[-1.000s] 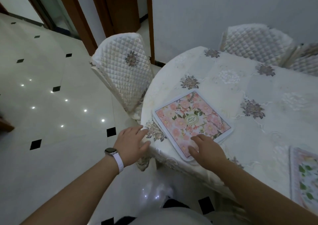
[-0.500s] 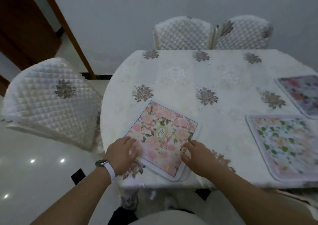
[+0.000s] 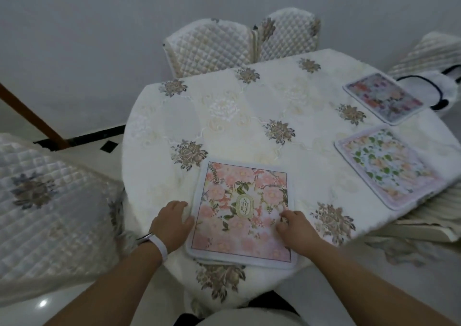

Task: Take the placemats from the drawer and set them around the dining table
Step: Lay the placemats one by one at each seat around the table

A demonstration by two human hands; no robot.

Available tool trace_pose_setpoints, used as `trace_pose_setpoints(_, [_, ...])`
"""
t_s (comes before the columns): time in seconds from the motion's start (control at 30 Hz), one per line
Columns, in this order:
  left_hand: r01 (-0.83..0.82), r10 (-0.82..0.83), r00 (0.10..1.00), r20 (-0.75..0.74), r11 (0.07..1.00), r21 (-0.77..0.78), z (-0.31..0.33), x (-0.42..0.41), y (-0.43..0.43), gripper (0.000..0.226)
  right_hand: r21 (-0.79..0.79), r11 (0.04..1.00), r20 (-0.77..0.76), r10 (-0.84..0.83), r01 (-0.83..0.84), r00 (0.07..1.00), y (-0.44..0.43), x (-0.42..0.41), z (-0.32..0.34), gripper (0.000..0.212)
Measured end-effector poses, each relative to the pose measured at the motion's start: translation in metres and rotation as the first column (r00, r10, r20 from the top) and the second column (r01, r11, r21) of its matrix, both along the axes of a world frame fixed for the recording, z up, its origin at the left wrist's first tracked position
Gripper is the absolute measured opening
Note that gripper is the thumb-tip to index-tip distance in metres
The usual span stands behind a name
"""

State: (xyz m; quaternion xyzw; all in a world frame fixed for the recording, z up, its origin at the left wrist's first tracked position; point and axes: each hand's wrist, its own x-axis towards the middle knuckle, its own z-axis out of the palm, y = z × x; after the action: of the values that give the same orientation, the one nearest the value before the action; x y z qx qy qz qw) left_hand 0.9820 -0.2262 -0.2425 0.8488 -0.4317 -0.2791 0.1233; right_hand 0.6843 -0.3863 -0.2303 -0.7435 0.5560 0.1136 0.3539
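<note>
**Item 1.** Round dining table under a cream embroidered tablecloth (image 3: 224, 131) with grey-brown flower motifs. The cloth hangs over the rim all round.

**Item 2.** Pink floral rectangular placemat with white border (image 3: 239, 196), flat at the table's near edge. Its near corners just overhang the rim, and a second white border shows beneath its near-left corner. A wide stretch of bare cloth lies between its far edge and the table's far edge.

**Item 3.** Left hand (image 3: 172, 222), with a white wristband (image 3: 159, 247). It lies released on the cloth, fingers loose, touching the pink mat's left border.

**Item 4.** Right hand (image 3: 296, 228), over the pink mat's right border. The fingers are bent with their tips pressed on the print (whether the thumb grips the edge cannot be told).

**Item 5.** Green-leaf floral placemat with lilac border (image 3: 389, 168), at the right edge, well apart from the pink mat with a band of cloth between them.

**Item 6.** Purple-pink floral placemat (image 3: 384, 99), at the far-right edge, near Item 5 but not touching it.

**Item 7.** Three cream quilted chair covers. One (image 3: 50, 201) is beside the table's left edge. Two (image 3: 212, 46) (image 3: 287, 39) stand side by side against the far edge.

**Item 8.** White bag with dark handles (image 3: 446, 81), just beyond the far-right rim.
</note>
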Motion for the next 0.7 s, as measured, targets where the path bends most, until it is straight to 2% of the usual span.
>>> trace_pose_setpoints(0.1, [0.031,-0.028,0.998,-0.056,0.999,0.036,-0.007,0.006,-0.008,0.049,0.002,0.989,0.038,-0.145,0.145,0.989,0.004,0.004,-0.004,0.046])
trace_pose_setpoints(0.17, [0.014,-0.011,0.994,-0.104,1.0,0.023,-0.008,0.007,-0.017,0.042,0.043,0.96,0.097,-0.278,0.275,0.956,0.004,0.006,-0.007,0.039])
trace_pose_setpoints(0.27, [-0.165,0.148,0.956,-0.254,0.985,-0.045,-0.008,0.006,-0.029,0.006,0.093,0.893,0.184,-0.45,0.441,0.874,0.005,0.006,-0.01,0.028])
trace_pose_setpoints(0.3, [-0.216,0.192,0.933,-0.304,0.975,-0.047,-0.008,0.006,-0.032,0.008,0.109,0.871,0.205,-0.491,0.479,0.847,0.004,0.006,-0.011,0.033])
trace_pose_setpoints(0.37, [-0.293,0.261,0.884,-0.388,0.956,-0.026,-0.007,0.005,-0.039,0.028,0.136,0.831,0.217,-0.557,0.54,0.802,0.001,0.006,-0.01,0.048])
trace_pose_setpoints(0.47, [-0.36,0.325,0.838,-0.438,0.933,0.003,-0.009,0.0,-0.049,0.048,0.22,0.75,0.258,-0.661,0.623,0.705,-0.008,0.004,-0.009,0.056])
trace_pose_setpoints(0.6, [-0.45,0.405,0.804,-0.435,0.893,-0.002,-0.007,-0.011,-0.055,0.038,0.303,0.704,0.25,-0.709,0.642,0.659,-0.019,0.001,-0.01,0.058])
trace_pose_setpoints(0.7, [-0.513,0.473,0.772,-0.424,0.858,0.024,-0.005,-0.02,-0.057,0.022,0.311,0.717,0.277,-0.696,0.624,0.662,-0.024,-0.001,-0.012,0.042])
